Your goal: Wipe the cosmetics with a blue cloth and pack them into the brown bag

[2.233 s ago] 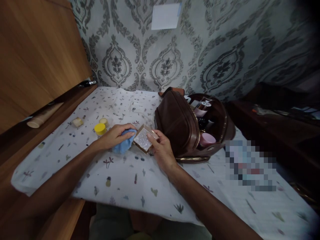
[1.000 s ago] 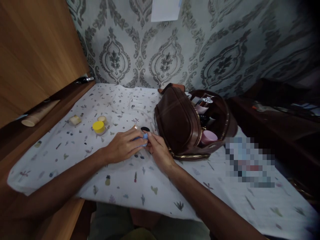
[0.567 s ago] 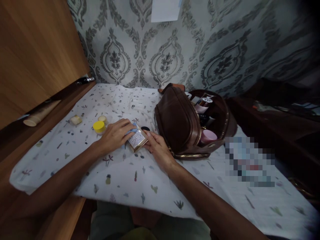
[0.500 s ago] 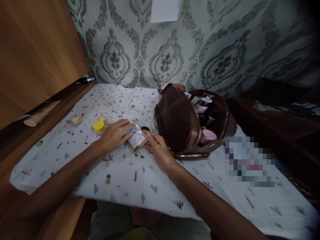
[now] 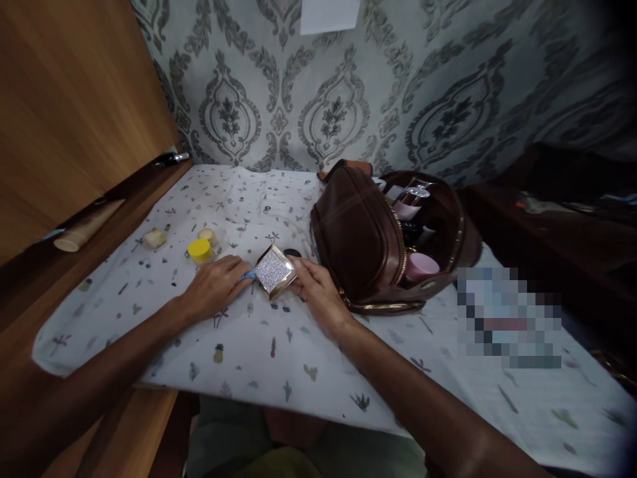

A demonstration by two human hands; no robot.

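My right hand (image 5: 318, 292) is closed on the right corner of a square compact (image 5: 274, 271) with a glittering silver top and a gold rim. The compact is tilted so its top faces me. At its left side, my left hand (image 5: 216, 287) pinches a small blue piece of what looks like cloth (image 5: 246, 274), mostly hidden by the fingers; its edge reaches the compact's left corner. Just behind the compact, a round black item (image 5: 292, 253) shows in part. Beyond my left hand stand a jar with a yellow lid (image 5: 200, 250) and a small cream-coloured pot (image 5: 206, 235).
An open brown leather bag (image 5: 355, 242) stands to the right, with a pink-lidded item (image 5: 422, 265) and bottles inside. A small pale yellowish item (image 5: 154, 238) lies at the left on the patterned cloth (image 5: 249, 372). A beige tube (image 5: 89, 226) rests on the wooden ledge. A blurred-out patch covers something at right.
My left hand has drawn back leftward with the blue cloth, baring the compact's top. My right hand still holds the compact, now turned more squarely toward me. The view has shifted slightly.
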